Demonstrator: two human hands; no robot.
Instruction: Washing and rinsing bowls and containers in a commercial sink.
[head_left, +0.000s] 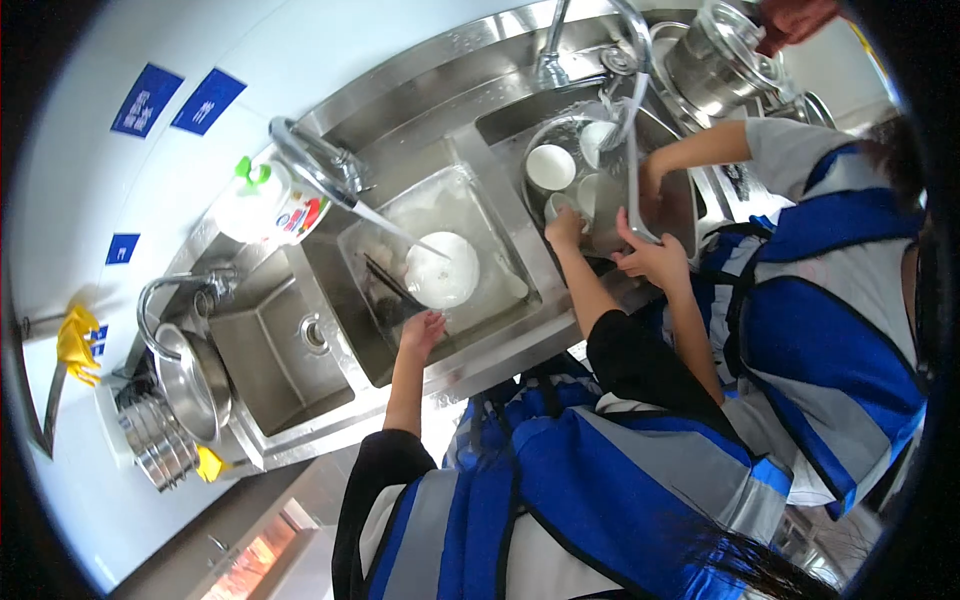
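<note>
My left hand (424, 331) is over the near side of the middle sink (358, 330), fingers partly curled. Its fingertips are beside the lower end of dark chopsticks (391, 279); whether they grip anything is unclear. Just beyond, a white bowl (441, 281) sits in a water-filled rectangular tub (480, 184), under a stream from the faucet (309, 161). A pale spoon-like utensil (513, 279) lies at the tub's right. Reaching into the right sink, my right hand (566, 227) grips the edge of a small white bowl (559, 204) in a round basin (531, 142).
A co-worker's hand (654, 259) holds a metal pan (634, 180) beside my right hand. More white bowls (551, 167) sit in the basin under running water. Left are another sink (262, 360), metal bowls (196, 386) and a detergent jug (270, 199). Metal pots (712, 64) stand far right.
</note>
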